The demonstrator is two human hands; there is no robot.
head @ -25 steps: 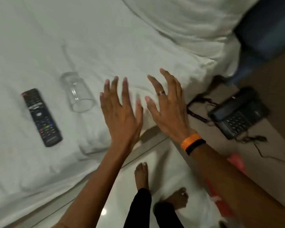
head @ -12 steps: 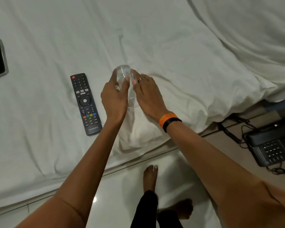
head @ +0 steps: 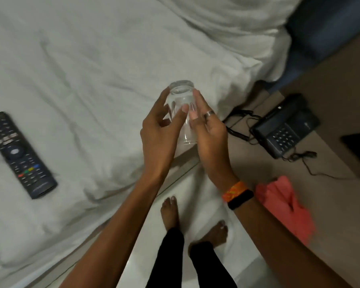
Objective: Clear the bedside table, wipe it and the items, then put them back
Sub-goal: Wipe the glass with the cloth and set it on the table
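Note:
A clear drinking glass point(head: 182, 96) is held upside down above the edge of the bed, between both hands. My left hand point(head: 159, 134) grips its left side and my right hand point(head: 209, 138), with a ring and an orange wristband, grips its right side. A black remote control point(head: 19, 154) lies on the white sheet at the left. A black desk telephone point(head: 285, 129) with a coiled cord sits on the brown bedside table point(head: 330, 183) at the right. A pink-red cloth point(head: 287, 206) lies on the table's near part.
The white bed sheet point(head: 92, 80) fills the left and top, with a bunched duvet point(head: 237, 23) at the top right. A dark blue headboard point(head: 330, 32) stands behind the table. My bare feet point(head: 170, 213) stand on the pale floor below.
Both hands reached from open in the air to the glass lying on the bed, took hold of it, and have lifted it off the sheet toward the table side.

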